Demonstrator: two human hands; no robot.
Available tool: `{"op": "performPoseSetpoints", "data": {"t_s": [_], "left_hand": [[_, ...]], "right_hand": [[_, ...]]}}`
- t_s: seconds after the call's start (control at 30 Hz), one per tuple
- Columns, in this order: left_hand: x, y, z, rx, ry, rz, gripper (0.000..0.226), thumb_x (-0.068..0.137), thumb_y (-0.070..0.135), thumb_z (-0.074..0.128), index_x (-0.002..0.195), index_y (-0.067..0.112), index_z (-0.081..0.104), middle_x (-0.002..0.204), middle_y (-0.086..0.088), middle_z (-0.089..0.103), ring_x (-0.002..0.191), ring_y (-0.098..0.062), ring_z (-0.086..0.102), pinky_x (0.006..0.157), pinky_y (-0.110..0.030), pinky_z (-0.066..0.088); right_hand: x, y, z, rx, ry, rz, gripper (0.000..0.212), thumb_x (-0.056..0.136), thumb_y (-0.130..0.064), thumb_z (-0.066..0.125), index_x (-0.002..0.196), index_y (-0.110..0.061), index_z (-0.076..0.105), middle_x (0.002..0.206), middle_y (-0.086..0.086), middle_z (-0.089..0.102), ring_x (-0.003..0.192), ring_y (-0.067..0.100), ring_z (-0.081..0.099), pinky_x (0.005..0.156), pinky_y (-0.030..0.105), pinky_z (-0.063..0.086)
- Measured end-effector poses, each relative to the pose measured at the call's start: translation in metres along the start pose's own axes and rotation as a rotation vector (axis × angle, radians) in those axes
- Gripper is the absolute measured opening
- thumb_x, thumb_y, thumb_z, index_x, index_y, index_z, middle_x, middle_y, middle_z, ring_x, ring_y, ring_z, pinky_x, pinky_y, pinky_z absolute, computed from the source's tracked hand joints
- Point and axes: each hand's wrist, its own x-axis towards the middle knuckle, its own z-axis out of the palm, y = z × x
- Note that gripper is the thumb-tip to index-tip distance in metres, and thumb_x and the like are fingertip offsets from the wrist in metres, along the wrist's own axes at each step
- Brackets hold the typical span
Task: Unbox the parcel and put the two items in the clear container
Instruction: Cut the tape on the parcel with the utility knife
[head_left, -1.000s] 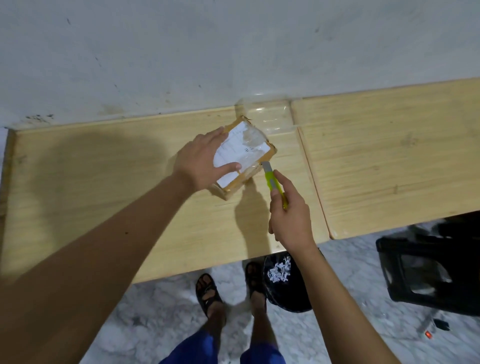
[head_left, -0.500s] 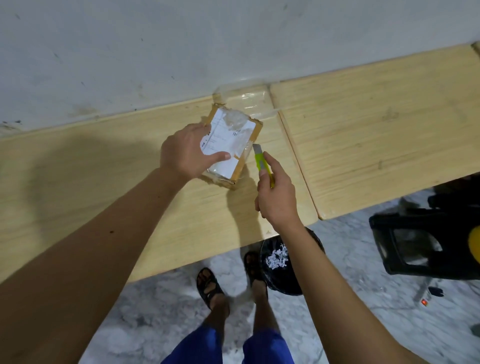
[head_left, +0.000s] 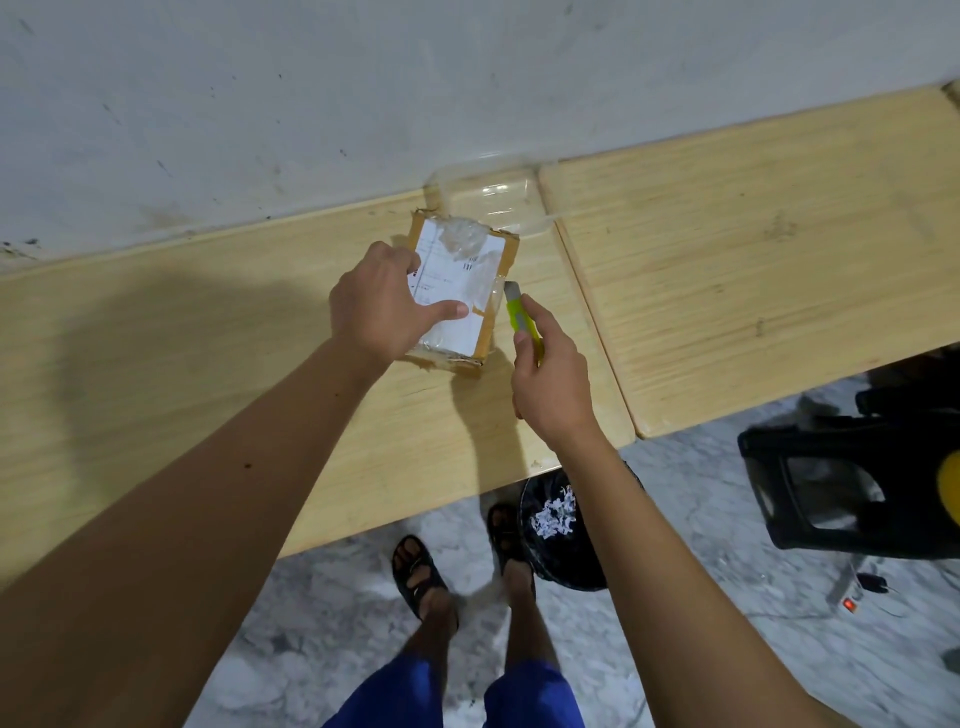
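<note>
— What's changed?
— The parcel (head_left: 467, 270), mid-frame on the counter (head_left: 208, 364), now sits squarer. The left hand (head_left: 382, 306) has its grip clamped round it. The right hand (head_left: 550, 384), grip closed on the green cutter (head_left: 519, 317), has brought the blade to the parcel's right edge.
— Meaning?
— Probably slitting tape; the clear container (head_left: 493, 200) just above looks empty.

Left hand (head_left: 382, 306) grips parcel (head_left: 467, 270); right hand (head_left: 551, 387) grips cutter (head_left: 516, 313).

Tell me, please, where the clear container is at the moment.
In the head view the clear container sits upper centre on the wooden table, against the wall, directly behind the parcel the left hand holds.
</note>
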Motion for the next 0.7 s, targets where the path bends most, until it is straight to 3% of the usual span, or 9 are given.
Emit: {"op": "performPoseSetpoints", "data": {"t_s": [0.17, 0.33, 0.47, 0.6, 0.7], "left_hand": [[-0.002, 0.001, 0.001, -0.013, 0.012, -0.002, 0.084, 0.069, 0.075, 0.08, 0.13, 0.02, 0.064, 0.127, 0.0, 0.064, 0.107, -0.025, 0.067, 0.082, -0.033, 0.046], [-0.003, 0.001, 0.003, -0.015, 0.039, -0.008, 0.085, 0.068, 0.077, 0.08, 0.129, 0.019, 0.065, 0.126, 0.0, 0.065, 0.106, -0.024, 0.068, 0.08, -0.031, 0.044], [-0.003, 0.002, 0.004, -0.021, 0.044, -0.014, 0.086, 0.068, 0.076, 0.079, 0.132, 0.02, 0.064, 0.128, -0.001, 0.064, 0.11, -0.025, 0.068, 0.083, -0.035, 0.047], [-0.004, 0.001, 0.003, -0.021, 0.037, -0.015, 0.087, 0.071, 0.077, 0.078, 0.135, 0.02, 0.062, 0.131, -0.002, 0.063, 0.112, -0.026, 0.067, 0.085, -0.036, 0.047], [-0.004, 0.001, 0.003, -0.022, 0.033, -0.013, 0.087, 0.071, 0.076, 0.077, 0.136, 0.02, 0.061, 0.133, -0.001, 0.062, 0.114, -0.026, 0.066, 0.086, -0.037, 0.048]], "right_hand": [[-0.003, 0.001, -0.008, 0.011, -0.038, -0.003, 0.043, 0.11, -0.023, 0.042, 0.151, -0.034, 0.047, 0.067, -0.009, 0.061, 0.037, 0.012, 0.051, 0.045, 0.025, 0.046], [-0.011, 0.008, -0.007, -0.015, -0.046, -0.014, 0.044, 0.109, -0.025, 0.043, 0.152, -0.032, 0.047, 0.075, -0.02, 0.054, 0.049, 0.005, 0.052, 0.063, 0.03, 0.049], [-0.032, 0.009, 0.003, -0.062, -0.078, -0.064, 0.045, 0.108, -0.018, 0.046, 0.151, -0.032, 0.051, 0.093, -0.012, 0.069, 0.059, 0.008, 0.055, 0.064, 0.021, 0.045], [-0.044, 0.013, 0.009, -0.008, -0.053, -0.033, 0.044, 0.108, -0.02, 0.046, 0.149, -0.035, 0.052, 0.068, -0.011, 0.064, 0.048, 0.008, 0.052, 0.051, 0.017, 0.041], [-0.044, 0.013, 0.005, -0.001, -0.052, -0.026, 0.042, 0.109, -0.021, 0.045, 0.148, -0.034, 0.053, 0.063, -0.011, 0.06, 0.043, 0.006, 0.049, 0.049, 0.016, 0.038]]}}
